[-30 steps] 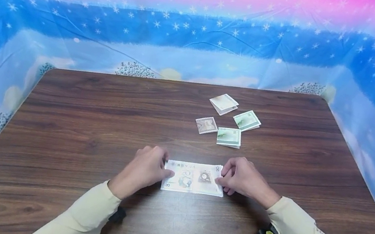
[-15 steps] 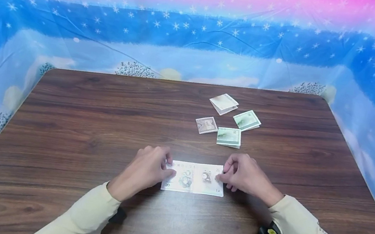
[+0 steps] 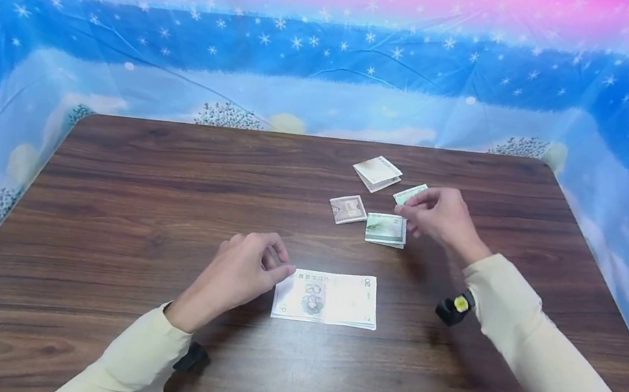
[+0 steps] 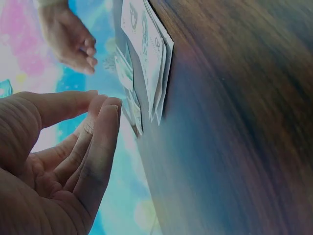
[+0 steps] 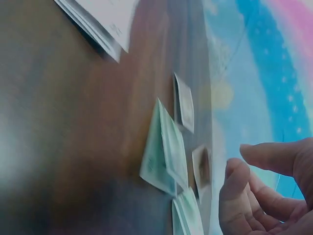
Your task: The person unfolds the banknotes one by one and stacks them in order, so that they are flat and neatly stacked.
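Unfolded banknotes lie stacked [image 3: 341, 303] on the table near its middle, the top one marked 20. My left hand [image 3: 243, 264] hovers at the stack's left edge, and in the left wrist view its thumb and fingertips meet with nothing between them. My right hand [image 3: 446, 219] hovers over the farther folded green banknote [image 3: 410, 194], partly covering it. A gap shows between thumb and forefinger in the right wrist view, where the hand [image 5: 266, 188] holds nothing. Just nearer lies another folded green banknote [image 3: 386, 230].
A folded brown banknote [image 3: 348, 210] lies left of the green ones. Behind it sits a folded pale banknote [image 3: 377, 172], its flap slightly raised. A patterned cloth [image 3: 288, 53] hangs around the far and side edges of the wooden table [image 3: 166, 185].
My right hand has let go of the stack's right end and moved away to the folded green banknotes. My left hand has drawn back slightly from the stack's left end.
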`<state>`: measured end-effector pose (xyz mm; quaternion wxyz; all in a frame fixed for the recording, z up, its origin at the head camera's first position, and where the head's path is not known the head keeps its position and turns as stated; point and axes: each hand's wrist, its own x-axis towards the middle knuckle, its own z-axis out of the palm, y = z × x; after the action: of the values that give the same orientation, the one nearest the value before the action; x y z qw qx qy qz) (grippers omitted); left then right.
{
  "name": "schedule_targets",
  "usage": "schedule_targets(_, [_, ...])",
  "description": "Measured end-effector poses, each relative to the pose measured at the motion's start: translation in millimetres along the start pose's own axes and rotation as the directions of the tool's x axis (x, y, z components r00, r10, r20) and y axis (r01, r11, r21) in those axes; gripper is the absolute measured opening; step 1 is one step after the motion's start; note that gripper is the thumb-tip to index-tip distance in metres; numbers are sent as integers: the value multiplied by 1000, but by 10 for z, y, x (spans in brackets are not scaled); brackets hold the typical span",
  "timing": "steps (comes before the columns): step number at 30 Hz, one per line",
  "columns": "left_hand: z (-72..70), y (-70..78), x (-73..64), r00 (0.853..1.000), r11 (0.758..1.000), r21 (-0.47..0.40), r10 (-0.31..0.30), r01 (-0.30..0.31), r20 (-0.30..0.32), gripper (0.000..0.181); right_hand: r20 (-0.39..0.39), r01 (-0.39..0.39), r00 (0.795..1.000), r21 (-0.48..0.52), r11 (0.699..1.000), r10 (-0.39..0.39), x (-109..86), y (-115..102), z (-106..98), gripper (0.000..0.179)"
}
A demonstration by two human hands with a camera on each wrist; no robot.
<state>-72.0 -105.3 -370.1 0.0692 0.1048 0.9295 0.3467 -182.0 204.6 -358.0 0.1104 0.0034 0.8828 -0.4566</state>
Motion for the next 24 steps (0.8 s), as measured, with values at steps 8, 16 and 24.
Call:
schedule_targets(8, [10, 6, 4, 1000, 1000, 4, -8, 8, -9, 13, -127, -64, 989, 63, 996, 72, 440, -45, -17, 28])
schedule_targets(16, [12, 18, 10, 1000, 1000, -5, -18, 18, -1, 12, -181, -115, 977, -15, 993, 110, 697, -76, 55, 32])
schedule_targets(24, [12, 40, 11, 1000, 1000, 0, -15, 15, -1, 12, -259, -141, 961, -149, 979, 99, 861, -126, 157, 32])
